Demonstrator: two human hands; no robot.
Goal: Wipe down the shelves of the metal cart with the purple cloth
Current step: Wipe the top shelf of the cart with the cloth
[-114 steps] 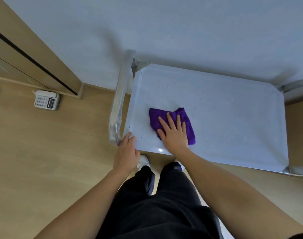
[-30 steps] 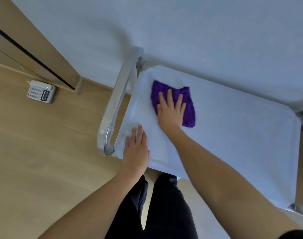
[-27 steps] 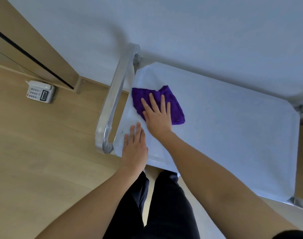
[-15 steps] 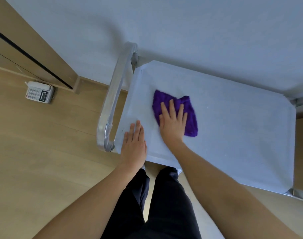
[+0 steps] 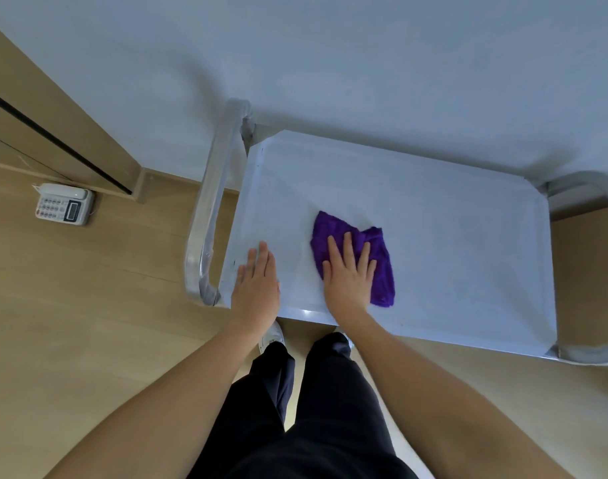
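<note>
Both hands are laid flat, fingers straight, nothing gripped: right hand (image 5: 347, 278) pressed on purple cloth (image 5: 382, 267) at shelf (image 5: 451, 254) centre-left; left hand (image 5: 257, 285) at cloth's 9 o'clock, nr cart handle (image 5: 209, 216).

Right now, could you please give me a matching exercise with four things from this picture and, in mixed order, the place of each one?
Things:
1. purple cloth
2. left hand
3. telephone
4. handle

Places:
A. on the wooden floor
B. flat on the bare shelf, at its near left corner
C. under the right hand
D. along the shelf's left end

Pairs: 1-C, 2-B, 3-A, 4-D.
</note>
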